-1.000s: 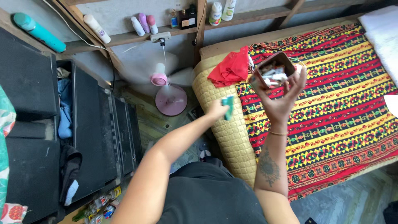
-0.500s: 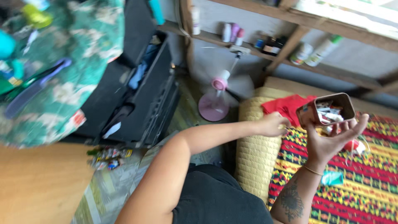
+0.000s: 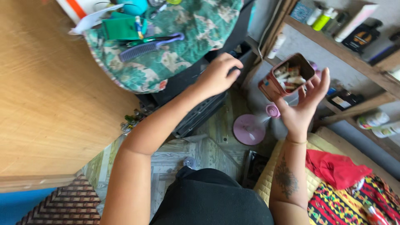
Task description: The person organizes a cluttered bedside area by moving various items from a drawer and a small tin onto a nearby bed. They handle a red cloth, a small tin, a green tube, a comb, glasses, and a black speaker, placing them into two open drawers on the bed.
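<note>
- Tin point(image 3: 287, 78), small, open-topped, full of loose bits: likely light and rigid, would spill if tipped.
- Right hand point(image 3: 303, 104) cradles the tin from below, fingers spread wide.
- Left hand point(image 3: 216, 75), left of tin, curled over black case point(image 3: 200, 89); grip unclear.

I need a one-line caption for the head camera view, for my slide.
Right hand holds an open reddish rectangular tin of small items; left hand reaches toward a black case.

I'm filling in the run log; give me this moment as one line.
left hand: closed, over black case | right hand: holds open small tin of small items | nearby: pink fan, purple comb on green floral cloth
</note>
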